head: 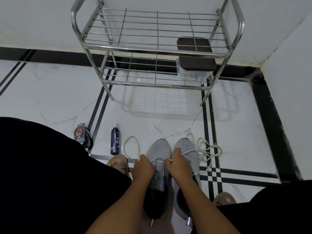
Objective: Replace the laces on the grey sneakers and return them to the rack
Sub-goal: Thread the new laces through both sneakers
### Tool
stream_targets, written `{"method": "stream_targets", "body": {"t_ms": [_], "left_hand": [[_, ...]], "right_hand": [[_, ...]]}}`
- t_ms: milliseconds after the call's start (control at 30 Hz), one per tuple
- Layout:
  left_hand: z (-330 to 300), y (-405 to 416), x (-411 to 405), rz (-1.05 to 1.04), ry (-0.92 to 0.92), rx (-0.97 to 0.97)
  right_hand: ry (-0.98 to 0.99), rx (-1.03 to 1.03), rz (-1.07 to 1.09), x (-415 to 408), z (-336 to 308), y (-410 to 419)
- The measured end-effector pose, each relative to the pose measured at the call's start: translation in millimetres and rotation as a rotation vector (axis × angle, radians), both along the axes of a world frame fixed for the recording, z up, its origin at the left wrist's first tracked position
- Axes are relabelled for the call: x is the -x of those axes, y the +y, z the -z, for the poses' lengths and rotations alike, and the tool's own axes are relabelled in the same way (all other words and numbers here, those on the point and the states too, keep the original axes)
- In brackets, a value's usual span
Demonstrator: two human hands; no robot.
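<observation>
Head view: the left hand (142, 169) and right hand (179, 163) each pinch the white lace (205, 152) over the left grey sneaker (157, 154) on the floor, beside its mate (184, 145). The loose tail may tangle or pull unevenly through the eyelets.

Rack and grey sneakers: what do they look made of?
Rack: bare metal tube and wire, polished, likely steel or chrome; it throws bright highlights. Grey sneakers: knit or mesh fabric uppers, matte, with darker collar lining. White lace: flat woven cord, apparently.
</observation>
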State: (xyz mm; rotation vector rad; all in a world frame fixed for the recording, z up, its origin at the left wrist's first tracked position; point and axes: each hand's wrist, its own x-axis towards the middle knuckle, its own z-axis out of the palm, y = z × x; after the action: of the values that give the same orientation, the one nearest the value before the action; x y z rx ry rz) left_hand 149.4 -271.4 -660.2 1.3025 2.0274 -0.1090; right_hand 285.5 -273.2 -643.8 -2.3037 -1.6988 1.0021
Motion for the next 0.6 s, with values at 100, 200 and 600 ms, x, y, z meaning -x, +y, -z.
{"method": "stream_targets", "body": {"t_ms": [100,200,600], "left_hand": [[-16.5,1.9,0.2,0.035,0.048,0.039],[-37.5,10.5,3.3,0.071,0.057,0.054],[-236.4,91.2,7.3,0.325,-0.093,-0.142]], "right_hand": [[-0.004,-0.084,0.007,3.9,-20.7,8.3],[0.139,-0.078,0.106,3.6,-45.2,21.8],[0.616,-0.436,0.131,-10.0,-234.2,68.3]]}}
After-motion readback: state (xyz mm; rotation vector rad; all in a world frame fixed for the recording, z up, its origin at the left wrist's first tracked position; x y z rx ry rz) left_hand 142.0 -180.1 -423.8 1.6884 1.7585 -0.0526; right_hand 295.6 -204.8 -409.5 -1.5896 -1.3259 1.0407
